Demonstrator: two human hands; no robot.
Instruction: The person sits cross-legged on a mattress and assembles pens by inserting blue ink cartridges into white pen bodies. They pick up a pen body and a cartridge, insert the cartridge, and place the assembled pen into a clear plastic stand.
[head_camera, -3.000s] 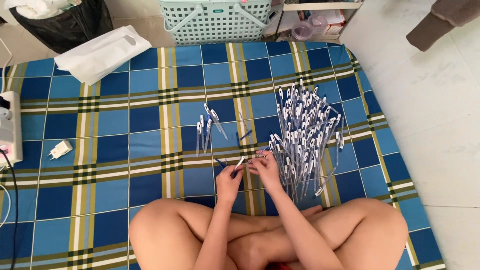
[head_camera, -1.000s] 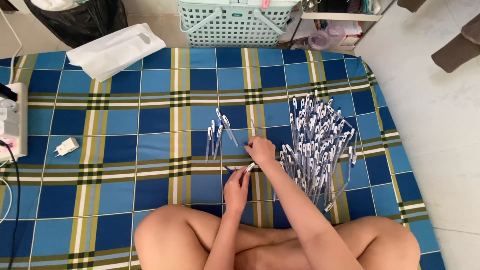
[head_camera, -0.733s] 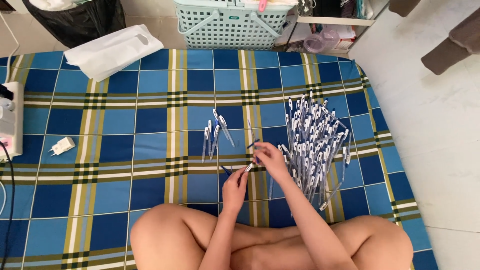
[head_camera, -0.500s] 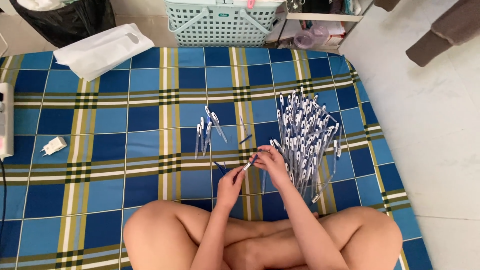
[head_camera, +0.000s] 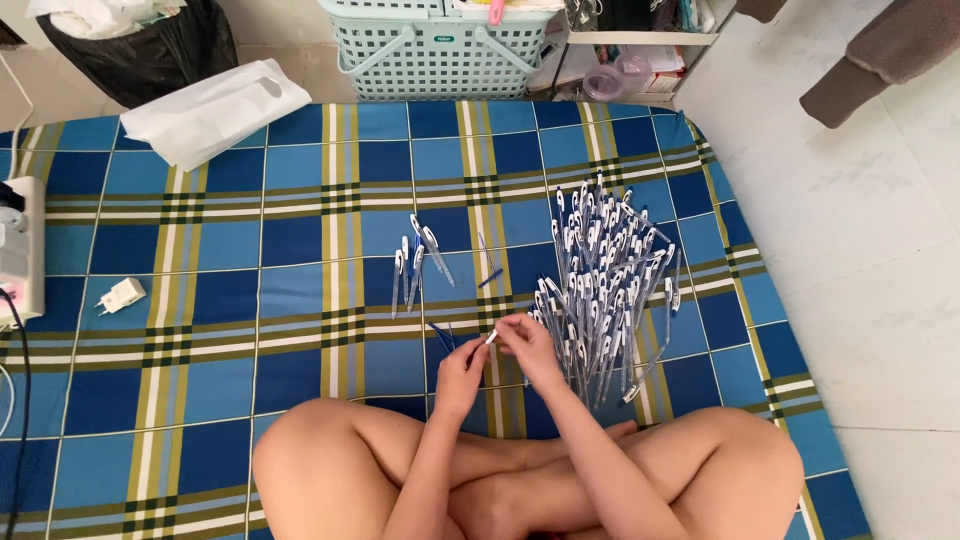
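Observation:
I sit cross-legged on a blue plaid mat (head_camera: 300, 280). My left hand (head_camera: 461, 372) and my right hand (head_camera: 527, 346) meet in front of my knees, both pinching one thin pen part (head_camera: 489, 338) with a white tip. A big heap of white-and-blue pens (head_camera: 605, 285) lies just right of my right hand. A few pens (head_camera: 415, 260) lie apart to the upper left of my hands. Small blue pieces (head_camera: 441, 335) rest on the mat by my left hand, and a thin refill (head_camera: 488, 262) lies further up.
A pale green plastic basket (head_camera: 440, 50) stands at the mat's far edge, a white plastic bag (head_camera: 215, 108) to its left, a black bag (head_camera: 140, 45) behind. A white plug adapter (head_camera: 121, 296) and a power strip (head_camera: 18, 250) lie at the left. Tiled floor (head_camera: 860, 220) is right.
My hands have stayed together over the same spot, turning the pen part between the fingers. The view has shifted slightly as my head moved; the pens on the mat have not moved.

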